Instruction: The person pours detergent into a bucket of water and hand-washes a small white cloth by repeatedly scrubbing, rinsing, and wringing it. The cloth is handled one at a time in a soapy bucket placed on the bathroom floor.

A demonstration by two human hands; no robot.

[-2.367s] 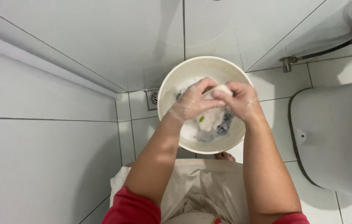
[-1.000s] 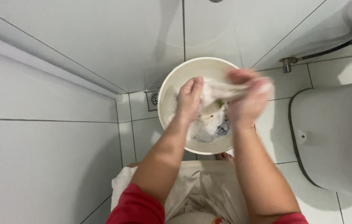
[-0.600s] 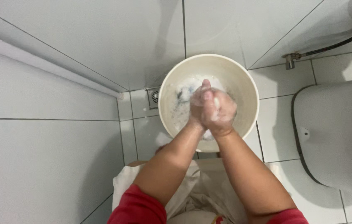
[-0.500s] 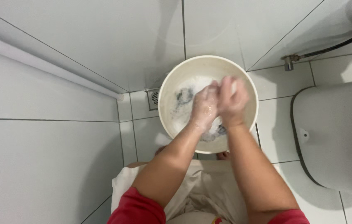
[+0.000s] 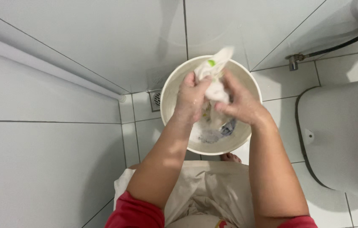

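The white cloth (image 5: 215,80), gripped in both the left hand (image 5: 190,99) and right hand (image 5: 240,103) above the bucket's (image 5: 168,90) middle, wants rubbing low so suds fall inside.

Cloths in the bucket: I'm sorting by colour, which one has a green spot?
The white cloth gripped by both hands above the bucket; the bluish cloth lies in the suds.

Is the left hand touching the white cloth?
Touching. The head view shows the left hand gripping the white cloth above the basin.
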